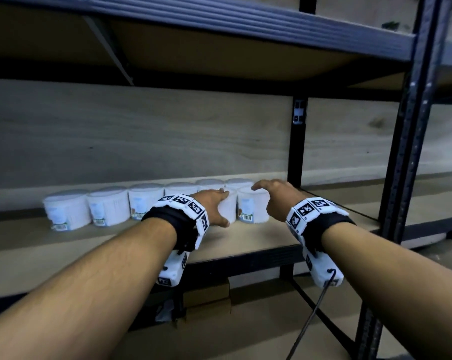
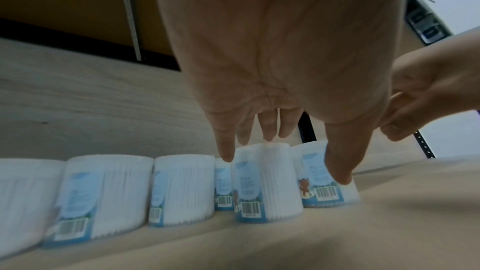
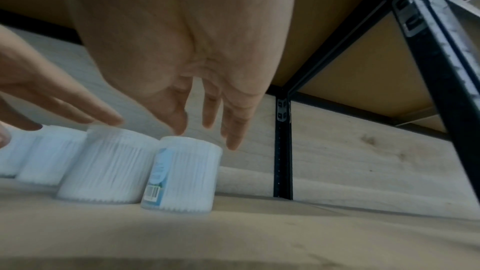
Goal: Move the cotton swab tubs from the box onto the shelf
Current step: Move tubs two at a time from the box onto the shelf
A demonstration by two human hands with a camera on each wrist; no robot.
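1. The left hand point(image 1: 214, 206) reaches over the shelf board point(image 1: 258, 235) with its fingers spread and nearly straight; the left wrist view shows the thumb and forefinger set wide, one on each side of the front-left tub point(image 2: 267, 184), the other fingertips just at its lid. Whether they actually press the tub or sit just off it cannot be told through the blur. It grips nothing.
2. The right hand point(image 1: 276, 198) hovers with fingers loosely spread and pointing down over the front-right tub point(image 3: 184, 173). In the right wrist view the fingertips point(image 3: 233, 142) hang just above and beside the lid, apparently apart from it; the hand holds nothing.
3. These two tubs stand upright, side by side and touching or nearly so, on the shelf board, nearer its front edge than the others.
4. Behind them two more tubs point(image 1: 239, 183) show only by their lids, at the back of the board.
5. To the left a row of tubs point(image 1: 108, 209) runs along the board, upright, close together, with blue labels and barcodes facing forward.
6. Each wrist carries a black strap and a white block with square black-and-white markers point(image 1: 185, 203).
7. A black upright post point(image 1: 296, 152) stands behind the right hand, against the pale wooden back panel point(image 1: 141, 136).
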